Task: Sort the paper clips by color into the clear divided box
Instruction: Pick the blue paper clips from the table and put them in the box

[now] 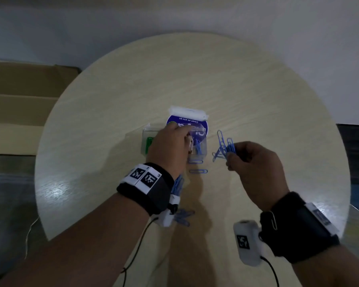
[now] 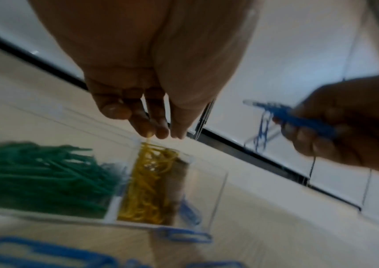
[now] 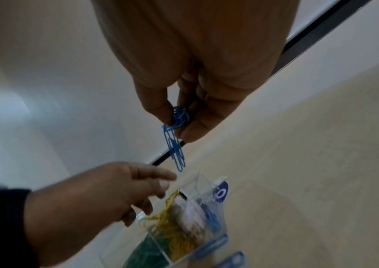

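The clear divided box (image 1: pixel 147 134) stands mid-table with green clips (image 2: pixel 39 175), yellow clips (image 2: pixel 149 181) and blue clips (image 1: pixel 198 149) in separate compartments. My left hand (image 2: pixel 152 127) hovers over the yellow compartment, its fingers fairly straight and pointing down. One fingertip touches a yellow clip that sticks up, and the thumb stays apart. My right hand (image 1: pixel 229 157), just right of the box, pinches a tangled bunch of blue clips (image 3: pixel 175 141) above the table. Loose blue clips (image 1: pixel 197 171) lie in front of the box, with more beside my left wrist (image 1: pixel 182 216).
A wipes packet with a blue round label (image 1: pixel 187 119) lies right behind the box. The round wooden table (image 1: pixel 195 79) is bare at the back and right. Flattened cardboard (image 1: pixel 19 100) lies on the floor to the left.
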